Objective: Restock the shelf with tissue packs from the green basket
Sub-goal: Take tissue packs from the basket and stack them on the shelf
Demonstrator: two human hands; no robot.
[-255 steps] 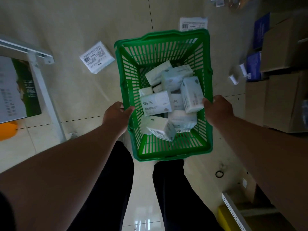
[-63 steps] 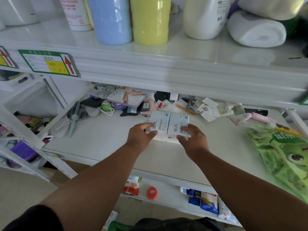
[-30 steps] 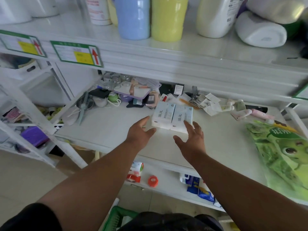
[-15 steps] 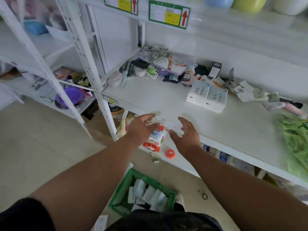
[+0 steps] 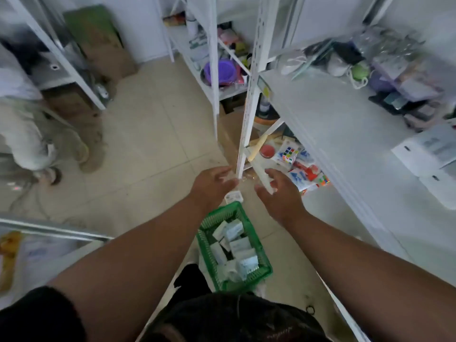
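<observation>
Both hands, the left hand (image 5: 212,186) and right hand (image 5: 278,193), are dropping off the shelf (image 5: 328,134) empty, fingers spread, toward the green basket (image 5: 261,245) lying directly beneath them, equally near

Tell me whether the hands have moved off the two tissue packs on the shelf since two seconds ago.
Yes. Both hands have pulled back off the shelf, now empty above the green basket; the packs stay put.

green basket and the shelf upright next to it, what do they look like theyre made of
Green basket: likely moulded plastic, judging by its uniform bright colour and lattice walls. Shelf upright: probably white-painted metal, a thin post with a row of punched holes; motion blur hides the finish.
</observation>
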